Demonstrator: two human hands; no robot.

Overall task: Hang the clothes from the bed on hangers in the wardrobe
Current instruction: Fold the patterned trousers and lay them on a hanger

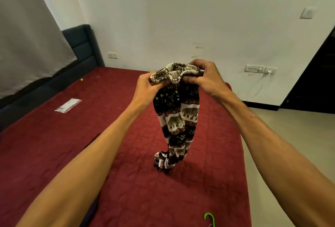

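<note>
Both hands, left hand [146,85] and right hand [204,74], grip the elephant-print trousers [178,118] above the bed [54,145]; hanging on the green hanger [210,218] remains undone

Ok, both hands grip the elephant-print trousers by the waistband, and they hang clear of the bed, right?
No. In the head view the left hand and right hand grip the waistband, but the trousers rest bunched at the lower end on the bed.

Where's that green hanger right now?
Only the hook of the green hanger shows, at the bottom of the head view, right of centre, on the red bed near its right edge.
</note>
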